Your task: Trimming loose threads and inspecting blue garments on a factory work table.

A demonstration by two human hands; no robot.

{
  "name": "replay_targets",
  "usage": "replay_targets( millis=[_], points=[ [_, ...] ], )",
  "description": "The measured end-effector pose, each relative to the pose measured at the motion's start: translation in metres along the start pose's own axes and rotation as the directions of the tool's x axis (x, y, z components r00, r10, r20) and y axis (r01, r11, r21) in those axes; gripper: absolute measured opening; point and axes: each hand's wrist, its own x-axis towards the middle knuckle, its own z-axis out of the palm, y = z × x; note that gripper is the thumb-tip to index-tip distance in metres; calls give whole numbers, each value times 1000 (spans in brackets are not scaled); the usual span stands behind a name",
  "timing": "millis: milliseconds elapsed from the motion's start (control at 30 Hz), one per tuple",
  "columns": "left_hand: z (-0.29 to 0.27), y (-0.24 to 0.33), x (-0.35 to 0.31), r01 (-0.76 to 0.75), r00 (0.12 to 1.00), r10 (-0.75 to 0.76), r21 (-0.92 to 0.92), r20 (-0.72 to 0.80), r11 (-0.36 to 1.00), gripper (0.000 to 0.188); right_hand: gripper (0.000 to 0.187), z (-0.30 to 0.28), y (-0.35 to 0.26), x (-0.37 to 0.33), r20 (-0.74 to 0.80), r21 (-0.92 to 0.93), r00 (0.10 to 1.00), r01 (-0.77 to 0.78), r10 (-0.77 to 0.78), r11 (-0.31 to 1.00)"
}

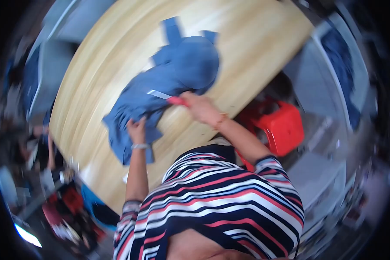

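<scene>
A blue cloth garment (160, 76) lies rumpled and slanting across the wooden table, with a rounded part toward its far right and straps or strips at its far end. Over its near-left part is my left hand (137, 130), the fingers closed on the fabric. My right hand (199, 107) grips the red handle of a tool with a silver blade (159, 94), which points left over the middle of the cloth. Motion blur hides whether this is a knife or scissors, and whether the blade touches the fabric.
The light wooden table (255, 47) has a curved left edge. A red plastic stool (286, 128) stands right of it, beside a pale bin (333, 65) holding dark blue cloth. Another pale container (52, 73) is at the left. Part of another person (39, 147) shows farther left.
</scene>
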Motion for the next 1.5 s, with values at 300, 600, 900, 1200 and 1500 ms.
replay_targets(
  millis=[300, 600, 900, 1200, 1500],
  points=[
    [-12, 15, -41, 170, 984, -133, -423, 116, 890, 27, 22, -19, -12, 3, 182, -220, 979, 129, -89, 967],
    [9, 45, 2, 288, 939, -334, -717, 82, 635, 36, 19, -1, -47, 31, 348, -345, 907, 357, -235, 868],
    [16, 2, 4, 272, 957, -240, -793, 163, 546, 10, 20, 2, -64, 36, 700, -384, 694, 564, -168, 731],
    [-8, 44, -3, 22, 964, -137, -447, -228, 894, 40, 21, -1, -65, 55, 516, -244, 823, 407, -237, 880],
    [-8, 29, 65, 361, 901, -373, -864, 224, 352, 30, 20, 13, -80, 87, 547, -295, 812, 416, -205, 860]
  ],
)
